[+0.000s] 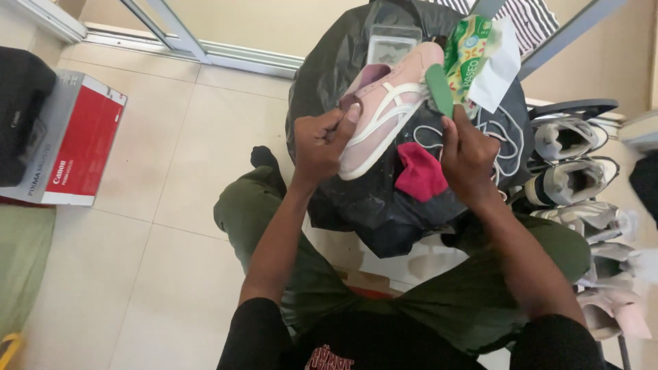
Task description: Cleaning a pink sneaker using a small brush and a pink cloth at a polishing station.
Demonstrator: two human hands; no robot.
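Currently, step in hand: you hold a pink sneaker (pixel 384 113) up over the black plastic bag (pixel 343 199), turning it between both hands.
Left hand (pixel 322 144): closed around the sneaker's toe end, thumb pressing on the upper.
Right hand (pixel 469 157): fingers pinched narrow at the heel end, just below the green heel tab (pixel 439 89).
Sneaker position: between your hands, sole toward your lap, white stripes facing up.
Near right hand: magenta cloth (pixel 419 173) just beside it; green tissue pack (pixel 467 58) beyond; shoe rack (pixel 582 178) further right.
Far left: red-and-white box (pixel 72 147).
Next move, as a judgement: calls for a firm two-handed grip.
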